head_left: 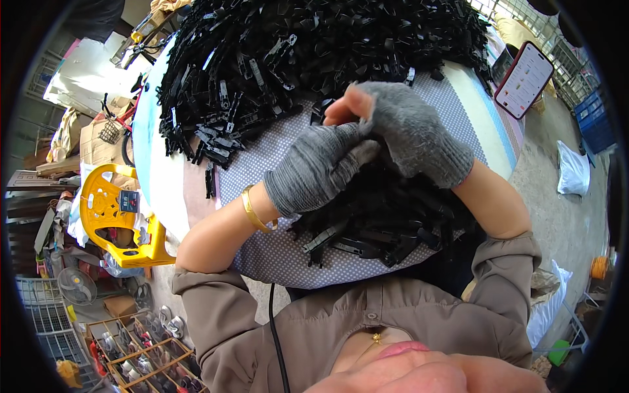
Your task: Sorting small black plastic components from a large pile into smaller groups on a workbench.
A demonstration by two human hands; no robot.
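My left hand (313, 169) and my right hand (414, 131), both in grey knitted gloves, meet over the table with their fingers curled together. The right glove leaves the fingertips bare. A small black plastic part (320, 110) shows just beyond the left hand's knuckles and seems to be in its grip. What lies between the right fingers is hidden. Ahead rises a large heap of black plastic parts (262, 72), narrow and clip-like. A smaller pile of the same parts (386, 229) lies beneath my hands, close to my body.
The table has a dotted cloth (262, 259). At its right edge stands a lit phone (524, 80). A yellow plastic chair (108, 203) is on the left, with a shoe rack (141, 354) and a fan (76, 285) behind it. White sacks (573, 169) and a blue crate (595, 121) are at right.
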